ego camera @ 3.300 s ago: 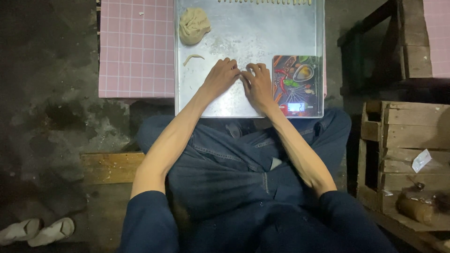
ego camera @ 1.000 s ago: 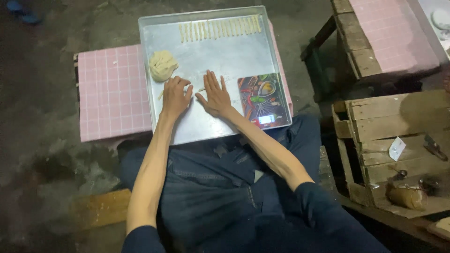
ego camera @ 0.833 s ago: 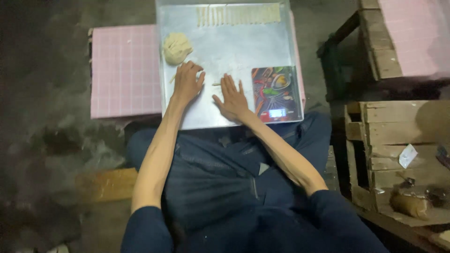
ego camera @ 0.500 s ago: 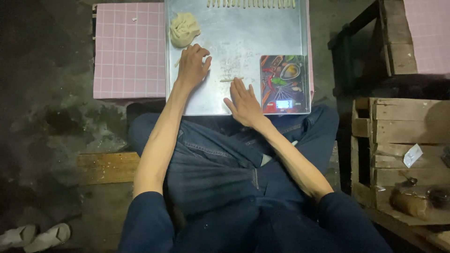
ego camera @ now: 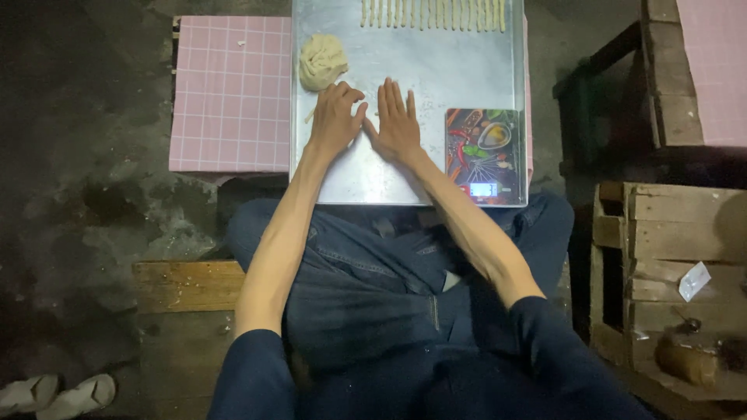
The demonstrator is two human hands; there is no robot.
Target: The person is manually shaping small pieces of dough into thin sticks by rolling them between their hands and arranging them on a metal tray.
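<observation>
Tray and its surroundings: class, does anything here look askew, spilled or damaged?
Nothing stands out. The dough lump, the row of dough sticks and the scale sit tidily on the tray; both hands, left and right, lie flat on it.

Dim overall, with light falling from above onto the metal tray [ego camera: 405,167], brightest patch in view and faintly sheened without harsh glare. Soft shadows beside both forearms and under the tray's near edge. Murky, almost black concrete floor [ego camera: 85,155] at left. Mild softness and grain throughout, more in the dark corners. Reasonably sharp at the centre, slight wide-angle stretch toward the edges
</observation>
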